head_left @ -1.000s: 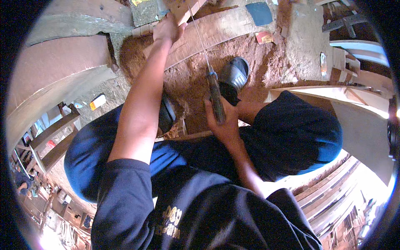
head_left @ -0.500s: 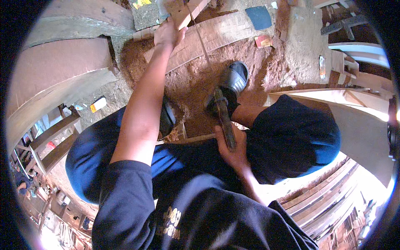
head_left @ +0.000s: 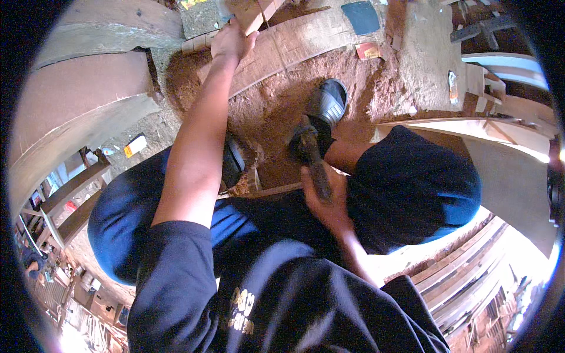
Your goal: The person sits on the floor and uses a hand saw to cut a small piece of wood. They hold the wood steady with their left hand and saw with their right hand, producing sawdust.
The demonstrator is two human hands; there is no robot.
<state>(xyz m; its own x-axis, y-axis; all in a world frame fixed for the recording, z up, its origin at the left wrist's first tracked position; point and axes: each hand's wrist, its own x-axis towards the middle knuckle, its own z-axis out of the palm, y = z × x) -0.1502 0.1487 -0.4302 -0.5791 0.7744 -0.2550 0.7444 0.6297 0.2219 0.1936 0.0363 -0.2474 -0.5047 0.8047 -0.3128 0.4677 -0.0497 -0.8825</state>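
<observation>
At the far side my left hand (head_left: 229,43) grips a light piece of wood (head_left: 268,12), its fingers closed along the edge. Between my knees my right hand (head_left: 331,199) is wrapped round the dark wooden handle of a saw (head_left: 318,172). The saw's thin blade shows nearly edge-on and blurred, running away from me toward the wood. Beneath the held piece lies a broad, slightly curved board (head_left: 297,42) on the ground. The blade's exact contact with the wood is hard to make out.
My sandalled foot (head_left: 331,101) is just beyond the saw handle. Sawdust (head_left: 265,112) covers the ground. Large timbers (head_left: 88,76) stand at the left, stacked planks (head_left: 465,276) at the lower right. A dark flat sheet (head_left: 361,17) lies on the board's far end.
The saw handle in my right hand has tilted and shifted slightly, and its blade looks more blurred. My left hand keeps its hold on the wood while the whole view has shifted a little.
</observation>
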